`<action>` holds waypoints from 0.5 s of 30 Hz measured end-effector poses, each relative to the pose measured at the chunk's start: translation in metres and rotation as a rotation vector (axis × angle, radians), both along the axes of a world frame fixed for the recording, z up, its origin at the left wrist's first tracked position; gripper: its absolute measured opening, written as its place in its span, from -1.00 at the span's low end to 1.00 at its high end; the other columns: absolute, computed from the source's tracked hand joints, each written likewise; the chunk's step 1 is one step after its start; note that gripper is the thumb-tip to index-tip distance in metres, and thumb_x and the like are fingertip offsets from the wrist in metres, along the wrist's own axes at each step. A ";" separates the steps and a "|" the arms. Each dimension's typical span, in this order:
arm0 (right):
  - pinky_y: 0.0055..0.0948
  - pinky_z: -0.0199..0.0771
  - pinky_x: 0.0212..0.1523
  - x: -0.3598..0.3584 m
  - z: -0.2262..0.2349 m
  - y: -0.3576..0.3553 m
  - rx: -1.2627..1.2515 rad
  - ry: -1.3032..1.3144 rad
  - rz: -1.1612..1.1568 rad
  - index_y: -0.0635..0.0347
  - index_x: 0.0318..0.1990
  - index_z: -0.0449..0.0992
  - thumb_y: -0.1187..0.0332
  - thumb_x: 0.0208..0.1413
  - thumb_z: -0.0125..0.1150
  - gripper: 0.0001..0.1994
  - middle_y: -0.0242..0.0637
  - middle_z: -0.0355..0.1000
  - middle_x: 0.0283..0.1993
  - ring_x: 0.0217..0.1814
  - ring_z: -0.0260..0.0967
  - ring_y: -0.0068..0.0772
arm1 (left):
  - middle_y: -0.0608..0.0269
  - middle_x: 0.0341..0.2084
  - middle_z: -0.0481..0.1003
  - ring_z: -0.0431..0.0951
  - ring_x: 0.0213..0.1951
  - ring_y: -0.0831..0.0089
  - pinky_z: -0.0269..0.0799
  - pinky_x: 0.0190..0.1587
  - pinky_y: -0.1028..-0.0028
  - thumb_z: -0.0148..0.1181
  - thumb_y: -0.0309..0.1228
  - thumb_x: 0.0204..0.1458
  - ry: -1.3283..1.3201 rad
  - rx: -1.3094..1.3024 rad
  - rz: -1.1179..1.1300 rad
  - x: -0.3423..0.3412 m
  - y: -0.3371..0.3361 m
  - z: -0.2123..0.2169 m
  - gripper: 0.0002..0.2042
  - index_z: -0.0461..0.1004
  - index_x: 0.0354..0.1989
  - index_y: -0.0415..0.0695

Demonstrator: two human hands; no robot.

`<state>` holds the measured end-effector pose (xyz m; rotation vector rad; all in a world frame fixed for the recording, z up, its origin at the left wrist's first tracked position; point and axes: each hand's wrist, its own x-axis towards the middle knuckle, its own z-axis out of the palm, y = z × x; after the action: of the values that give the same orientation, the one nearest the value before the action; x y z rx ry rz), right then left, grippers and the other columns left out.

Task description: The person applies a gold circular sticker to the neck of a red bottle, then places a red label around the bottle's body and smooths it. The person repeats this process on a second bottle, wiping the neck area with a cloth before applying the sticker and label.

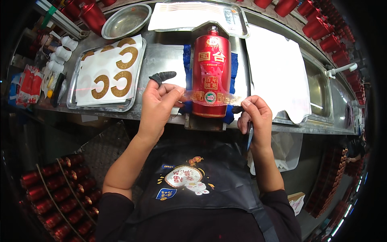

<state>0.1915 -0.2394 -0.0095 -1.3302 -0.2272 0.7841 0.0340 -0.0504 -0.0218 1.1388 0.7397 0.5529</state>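
A red bottle [212, 48] with gold lettering and a dark neck lies on its back on a metal rest lined with blue cloth [234, 76]. Across its lower end stretches a clear decal strip [197, 97] with gold print and a round green-and-white emblem. My left hand [158, 105] pinches the strip's left end; a black finger cot [163, 76] covers its raised index finger. The other end is pinched by my right hand [260, 117], which also has a thin bluish tool [250, 137] pointing down from its curled fingers. Whether the whole strip touches the bottle, I cannot tell.
Left of the bottle, a metal tray [131, 101] bears white sheets with gold C-shaped decals [122, 84]. A metal bowl [126, 21] stands behind it. White sheets [274, 68] lie to the right, before a sink [322, 94]. Red bottles fill racks [60, 193] below left.
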 end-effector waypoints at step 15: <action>-0.70 0.16 -0.59 -0.011 0.024 -0.006 0.010 -0.458 -0.060 0.31 -0.15 0.52 0.48 0.21 0.25 -0.89 -0.32 0.49 -0.27 -0.60 0.17 -0.76 | 0.10 -0.45 0.55 0.57 -0.38 0.07 0.44 -0.33 0.22 0.30 -0.59 -0.02 -0.109 1.237 -0.188 -0.009 -0.024 0.023 -0.83 0.59 -0.22 -0.25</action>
<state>0.1806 -0.2457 0.0148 -1.4878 -0.5495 0.4183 0.0251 -0.0744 0.0009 2.2576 0.1133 0.9395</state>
